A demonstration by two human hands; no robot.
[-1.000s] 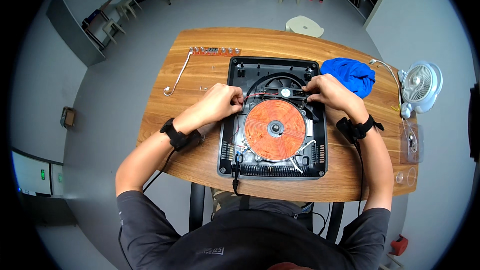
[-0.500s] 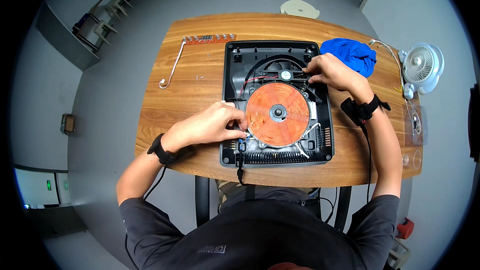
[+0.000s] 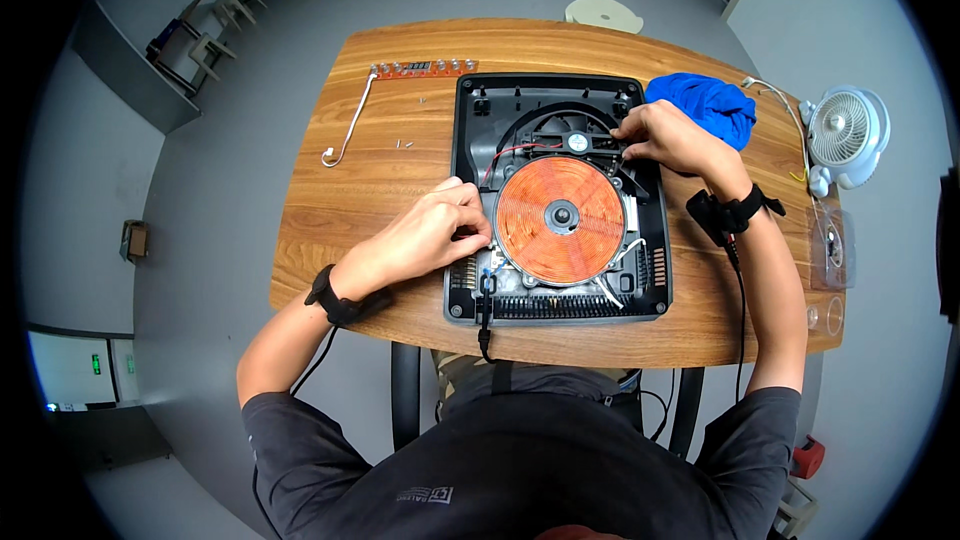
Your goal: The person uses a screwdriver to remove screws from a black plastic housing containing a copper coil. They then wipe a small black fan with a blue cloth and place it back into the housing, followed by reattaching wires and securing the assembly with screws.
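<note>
A wooden table (image 3: 330,210) is filling mid-frame, where a black appliance housing (image 3: 462,130) is lying open just right of centre. A copper coil (image 3: 563,250) is dominating its lower half, with a built-in fan (image 3: 578,143) sitting above. A white fan (image 3: 843,130) is showing at far right, a blue cloth (image 3: 700,110) lying crumpled nearer centre. The right hand (image 3: 672,140) is reaching over the housing's upper right, fingertips at the built-in fan's frame, their grip impossible to tell. The left hand (image 3: 440,225) is pinching thumb and fingertips at the coil's left edge, hiding anything between. A circuit strip (image 3: 420,70) is lying upper left, trailing a white cable (image 3: 352,125).

A snagging finger could be straining the thin red wire (image 3: 520,148); a brushing forearm could be scattering the loose screws (image 3: 398,144).

Counting: one table, housing, coil, cloth, strip, cable and red wire; two fans, two hands; apparently three screws.
</note>
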